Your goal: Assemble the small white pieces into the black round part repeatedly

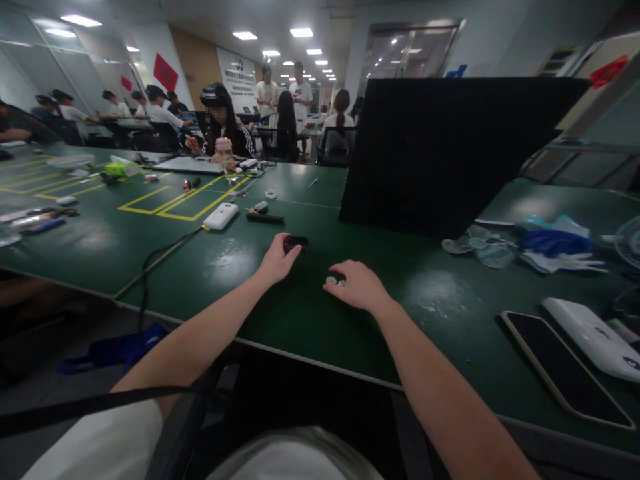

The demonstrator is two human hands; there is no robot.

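My left hand (279,259) is closed round a small black object (298,243) at the middle of the green table (300,320). Its exact kind is too dark to make out. To the right, my right hand (357,285) is low over the table with thumb and fingers apart. Between their tips are a few small white round pieces (331,281), which look to be on the tabletop. Whether the fingertips touch them I cannot tell.
A large black panel (440,153) stands beyond my right hand. Behind my left hand lie a dark bar (265,218) and a white power bank (221,216) with a cable. At the right are a phone (565,367) and a white device (593,337). A person (220,127) sits opposite.
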